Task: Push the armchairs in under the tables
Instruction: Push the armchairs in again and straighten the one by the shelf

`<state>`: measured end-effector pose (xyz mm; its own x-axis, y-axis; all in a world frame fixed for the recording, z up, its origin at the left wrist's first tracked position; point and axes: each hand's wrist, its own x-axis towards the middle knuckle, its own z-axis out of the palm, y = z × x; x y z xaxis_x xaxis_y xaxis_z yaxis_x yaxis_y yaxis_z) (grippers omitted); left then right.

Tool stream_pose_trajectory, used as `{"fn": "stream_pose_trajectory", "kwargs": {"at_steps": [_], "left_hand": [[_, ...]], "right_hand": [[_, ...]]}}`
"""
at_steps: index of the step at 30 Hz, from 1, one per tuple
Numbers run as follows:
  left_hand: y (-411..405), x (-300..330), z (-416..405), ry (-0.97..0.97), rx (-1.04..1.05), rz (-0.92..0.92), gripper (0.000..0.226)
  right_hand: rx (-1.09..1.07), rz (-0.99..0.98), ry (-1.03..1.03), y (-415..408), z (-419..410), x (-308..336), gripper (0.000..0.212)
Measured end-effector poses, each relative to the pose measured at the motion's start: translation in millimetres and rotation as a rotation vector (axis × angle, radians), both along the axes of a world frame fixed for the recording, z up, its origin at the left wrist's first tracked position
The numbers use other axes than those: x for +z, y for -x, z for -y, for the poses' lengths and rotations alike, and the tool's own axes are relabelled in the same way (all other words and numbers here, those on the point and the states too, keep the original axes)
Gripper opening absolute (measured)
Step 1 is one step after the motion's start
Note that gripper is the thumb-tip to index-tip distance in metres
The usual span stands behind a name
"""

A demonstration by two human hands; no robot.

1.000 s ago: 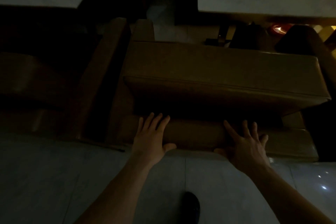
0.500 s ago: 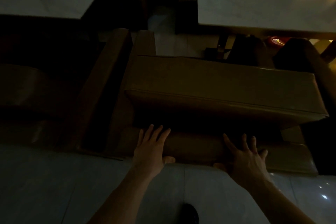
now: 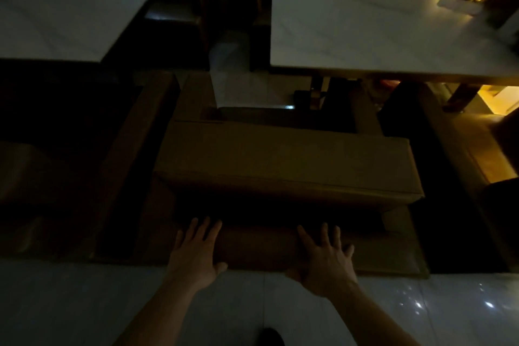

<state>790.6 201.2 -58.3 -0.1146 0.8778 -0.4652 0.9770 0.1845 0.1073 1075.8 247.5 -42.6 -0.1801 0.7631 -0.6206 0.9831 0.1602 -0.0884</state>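
We count two white-topped tables, both well beyond our hands: the left table cut off by the frame edge, the right table with a few small things at its far corner that we cannot make out. Three brown armchairs sit in the gloom. The middle armchair lies directly ahead of our hands, its front end near the right table's edge. A left armchair and a right armchair flank it, both half lost in shadow. Our left hand and right hand are apart, fingers straight and spread, palms apparently flat against the middle armchair's low back panel. A dark shoe tip, probably ours, shows between the forearms.
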Motion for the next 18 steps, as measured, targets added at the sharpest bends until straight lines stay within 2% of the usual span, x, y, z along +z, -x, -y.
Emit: {"fn": "stream_pose_trajectory", "kwargs": {"at_steps": [7, 14, 18], "left_hand": [[-40.1, 43.5, 7.6, 0.076, 0.024, -0.01, 0.086], [-69.5, 102.6, 6.6, 0.052, -0.036, 0.075, 0.094], [-80.1, 135.8, 11.3, 0.043, -0.125, 0.05, 0.099]], "right_hand": [[-0.06, -0.139, 0.066, -25.4, -4.4, 27.8, 0.101], [-0.141, -0.145, -0.004, -40.3, 2.5, 87.7, 0.102], [-0.2, -0.106, -0.091, -52.7, 28.3, 128.7, 0.108]]}}
